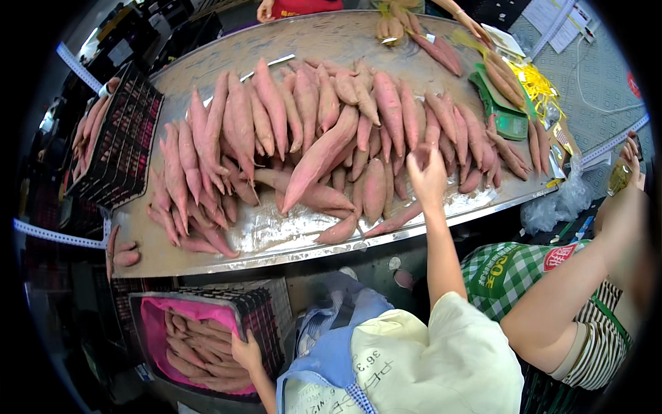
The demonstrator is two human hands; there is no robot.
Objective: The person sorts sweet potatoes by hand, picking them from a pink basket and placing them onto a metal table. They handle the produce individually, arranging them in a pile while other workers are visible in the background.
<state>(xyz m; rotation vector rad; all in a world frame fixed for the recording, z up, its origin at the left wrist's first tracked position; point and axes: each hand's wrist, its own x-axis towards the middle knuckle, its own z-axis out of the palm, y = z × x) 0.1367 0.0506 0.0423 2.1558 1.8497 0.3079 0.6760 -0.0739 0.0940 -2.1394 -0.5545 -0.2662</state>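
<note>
My left hand (246, 353) grips the near-right rim of a black plastic crate (258, 305) at the lower left. A pink liner (152, 321) lines the crate, and several sweet potatoes (201, 357) lie inside it. Over the table's front half, my right hand (428, 176) reaches into a large heap of pink-skinned sweet potatoes (310, 103). Its curled fingers meet the lower end of one sweet potato (432, 127); whether they grasp it is unclear. A long, thick sweet potato (323, 160) lies slantwise over the front of the heap.
A metal-edged table (289, 257) carries the heap. Its far right has a green weighing scale (509, 121) bearing netted sweet potatoes (500, 77), beside yellow net bags (532, 85). Another crate (124, 139) stands left. A co-worker's arm (558, 305) is close on my right; other workers' hands (266, 10) show across the table.
</note>
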